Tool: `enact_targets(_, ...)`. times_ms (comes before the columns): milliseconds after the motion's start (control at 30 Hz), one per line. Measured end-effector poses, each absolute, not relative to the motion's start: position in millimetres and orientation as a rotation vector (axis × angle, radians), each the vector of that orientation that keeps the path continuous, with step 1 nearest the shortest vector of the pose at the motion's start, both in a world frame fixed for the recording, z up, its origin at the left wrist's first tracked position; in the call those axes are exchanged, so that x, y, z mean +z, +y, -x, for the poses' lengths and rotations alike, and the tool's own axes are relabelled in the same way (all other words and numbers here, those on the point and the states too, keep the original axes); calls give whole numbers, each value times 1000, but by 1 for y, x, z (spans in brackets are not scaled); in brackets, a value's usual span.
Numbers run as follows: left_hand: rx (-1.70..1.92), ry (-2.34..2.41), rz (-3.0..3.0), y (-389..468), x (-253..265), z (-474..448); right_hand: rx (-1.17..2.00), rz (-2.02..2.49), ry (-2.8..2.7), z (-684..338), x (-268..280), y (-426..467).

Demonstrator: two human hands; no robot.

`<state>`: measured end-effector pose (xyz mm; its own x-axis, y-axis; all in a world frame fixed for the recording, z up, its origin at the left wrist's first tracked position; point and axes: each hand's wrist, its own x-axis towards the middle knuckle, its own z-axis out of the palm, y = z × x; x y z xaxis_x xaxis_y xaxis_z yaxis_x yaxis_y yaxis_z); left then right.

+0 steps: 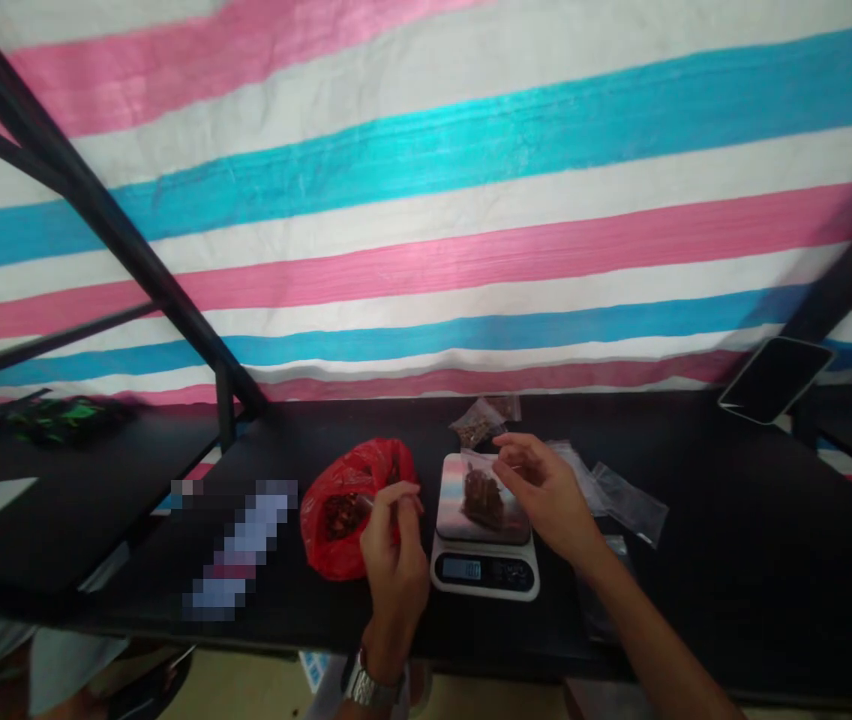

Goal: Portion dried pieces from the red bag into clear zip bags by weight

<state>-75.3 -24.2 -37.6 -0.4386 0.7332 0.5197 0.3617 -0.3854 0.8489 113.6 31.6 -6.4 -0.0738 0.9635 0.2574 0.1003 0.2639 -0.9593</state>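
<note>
A white kitchen scale (443, 545) with a metal top stands on the black table, its small display lit. On its plate rests a small clear zip bag (484, 500) with dark brown pieces inside. My right hand (546, 490) is at the bag's upper edge, thumb and fingers curled around that corner. Left of the scale, a red plastic bag (321, 490) lies open with reddish-brown bits in it. My left hand (396, 550) is beside the red bag's right side, fingers pinched together; what they hold is too blurred to make out.
Filled small bags (475, 424) lie behind the scale. Flat clear bags (630, 503) lie to its right. A dark-screened phone or tablet (777, 380) leans at the back right. Black metal bars (133, 260) slant at the left before a striped sheet (426, 240).
</note>
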Motion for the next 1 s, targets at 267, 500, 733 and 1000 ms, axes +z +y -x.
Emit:
enact_targets(267, 1622, 1136, -1357, 39, 17, 62, 1119, 807, -1313, -102, 37, 61)
enact_targets(500, 1465, 1062, -1206, 23, 1, 73, 1138, 795, -1206, -107, 29, 45)
enact_targets(733, 1456, 940, -1060, 1, 3, 58, 1116, 842, -1273, -111, 28, 26)
enact_targets(1000, 1641, 956, -1055, -6, 10, 52, 1132, 885, -1203, -108, 16, 22)
